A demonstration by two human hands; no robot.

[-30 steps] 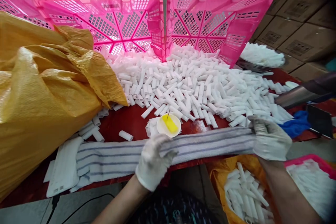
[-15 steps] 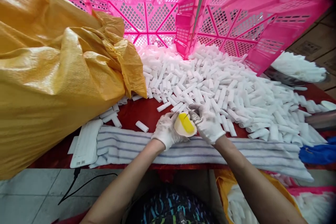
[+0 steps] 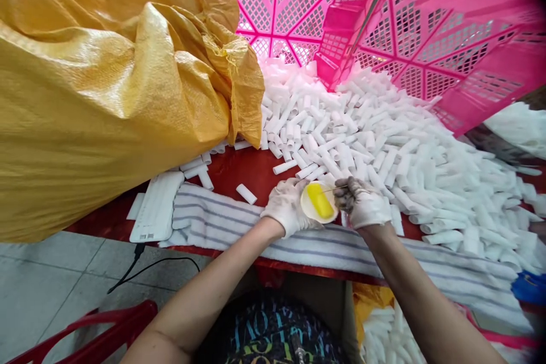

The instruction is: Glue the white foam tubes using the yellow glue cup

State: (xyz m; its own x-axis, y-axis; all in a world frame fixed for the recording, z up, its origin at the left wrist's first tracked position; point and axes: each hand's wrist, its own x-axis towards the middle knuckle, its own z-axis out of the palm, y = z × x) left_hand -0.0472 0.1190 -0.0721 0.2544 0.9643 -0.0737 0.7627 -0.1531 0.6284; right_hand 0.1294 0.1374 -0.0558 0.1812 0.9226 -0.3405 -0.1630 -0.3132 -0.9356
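Note:
In the head view my left hand (image 3: 289, 207), in a white glove, holds a cream-white round piece (image 3: 307, 211) by its left edge. A bright yellow oblong patch (image 3: 319, 201) lies on the face of that piece; its material is unclear. My right hand (image 3: 365, 205), gloved with dark-stained fingertips, pinches a thin needle (image 3: 333, 189). The needle's tip points left and reaches the yellow patch. Both hands are over a white towel with grey stripes (image 3: 226, 211) along the table's front edge. Just beyond them lies a heap of short white tubes (image 3: 341, 142).
A large yellow woven sack (image 3: 106, 108) bulges over the left side. Pink crates (image 3: 273, 5) stand tipped behind the heap. A white power strip (image 3: 158, 207) with a black cable lies at the left. Below are a red chair (image 3: 98, 333) and a bag of white tubes (image 3: 388, 333).
My right hand has drawn away to the right from the round piece, with the needle now showing between. The view has shifted, so the surroundings sit differently. My left hand keeps its hold.

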